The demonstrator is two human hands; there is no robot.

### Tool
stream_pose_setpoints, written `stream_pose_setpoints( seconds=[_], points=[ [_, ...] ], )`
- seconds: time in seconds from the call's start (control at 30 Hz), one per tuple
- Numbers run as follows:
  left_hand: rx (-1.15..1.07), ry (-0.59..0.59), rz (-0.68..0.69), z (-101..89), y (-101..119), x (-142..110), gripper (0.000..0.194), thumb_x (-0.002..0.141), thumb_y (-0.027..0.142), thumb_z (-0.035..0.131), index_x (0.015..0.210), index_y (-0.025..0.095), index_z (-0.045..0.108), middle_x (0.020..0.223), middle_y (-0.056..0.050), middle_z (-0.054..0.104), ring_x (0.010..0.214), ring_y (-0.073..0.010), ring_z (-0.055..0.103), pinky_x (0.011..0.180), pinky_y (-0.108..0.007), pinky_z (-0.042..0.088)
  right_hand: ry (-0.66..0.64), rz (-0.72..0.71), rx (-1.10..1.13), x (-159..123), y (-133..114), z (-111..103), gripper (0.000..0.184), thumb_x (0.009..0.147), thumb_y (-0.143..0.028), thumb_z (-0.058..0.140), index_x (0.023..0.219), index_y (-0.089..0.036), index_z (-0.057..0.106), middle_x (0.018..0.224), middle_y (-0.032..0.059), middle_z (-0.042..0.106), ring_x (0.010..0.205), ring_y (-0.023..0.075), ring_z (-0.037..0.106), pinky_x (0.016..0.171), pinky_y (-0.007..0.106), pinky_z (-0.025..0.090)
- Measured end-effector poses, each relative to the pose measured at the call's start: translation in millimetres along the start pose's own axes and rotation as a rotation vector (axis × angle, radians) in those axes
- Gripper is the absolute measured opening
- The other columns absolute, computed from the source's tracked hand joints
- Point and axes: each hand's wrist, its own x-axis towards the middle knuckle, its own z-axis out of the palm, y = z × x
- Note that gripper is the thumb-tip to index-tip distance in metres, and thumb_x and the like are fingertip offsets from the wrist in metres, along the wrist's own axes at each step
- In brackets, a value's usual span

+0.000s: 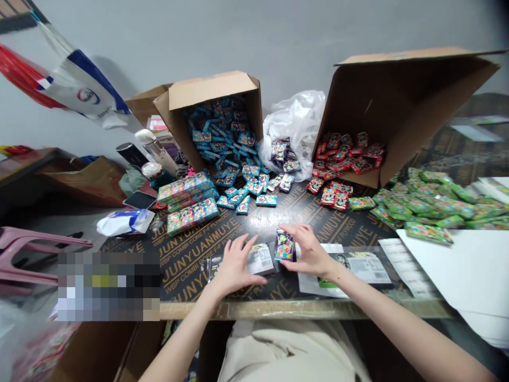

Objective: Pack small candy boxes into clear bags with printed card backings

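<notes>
From afar, I'm watching the right hand (pixel 310 252) clamping a dark box (pixel 283 245) by its ends near the counter's (pixel 183 265) front edge, presumably leaving its face uncovered, while the left hand (pixel 237 263) is hovering, grip apart (a labelled pouch (pixel 261 258) lying beneath).

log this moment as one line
right hand: holds dark box | left hand: open, by plastic packet | beyond: blue boxes, red boxes

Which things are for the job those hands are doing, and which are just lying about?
Probably for the job:
dark packet, in the right hand
labelled pouch, by the left hand
blue packets
red packets

Probably just lying about:
phone
pink chair
hanging bag
</notes>
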Motion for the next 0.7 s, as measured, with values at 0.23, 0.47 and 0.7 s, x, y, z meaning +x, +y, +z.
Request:
stream_pose_setpoints(
  seconds=[0.23,0.47,0.7],
  points=[
    [0.160,-0.037,0.107,4.9,-17.5,-11.2,0.103,0.056,0.034,0.072,0.139,0.022,0.012,0.125,-0.010,0.047,0.114,-0.0268,0.044,0.105,-0.050,0.018,-0.173,0.033,0.043,-11.7,10.0,10.3,0.081,0.062,-0.032,0.069,0.132,-0.016,0.032,0.121,0.0119,0.052,0.107,0.0259,0.049,0.093,0.042,0.034],
    [0.085,-0.015,0.104,-4.1,-10.6,-8.7,0.098,0.057,0.029,0.071,0.138,0.023,0.015,0.126,-0.010,0.046,0.116,-0.0272,0.043,0.105,-0.051,0.020,-0.041,0.060,0.137,-12.8,6.3,16.9,0.089,0.064,-0.044,0.071,0.135,-0.021,0.023,0.128,0.0126,0.046,0.118,0.0260,0.043,0.102,0.045,0.022],
    [0.001,0.066,0.019,-3.8,-7.7,-1.4,0.093,0.060,0.031,0.069,0.137,0.024,0.017,0.121,-0.009,0.048,0.112,-0.0276,0.046,0.097,-0.047,0.033,0.088,0.238,0.119,-12.3,2.0,16.1,0.083,0.066,-0.045,0.069,0.134,-0.025,0.026,0.119,0.0109,0.053,0.111,0.0268,0.047,0.096,0.045,0.026]
  ],
)
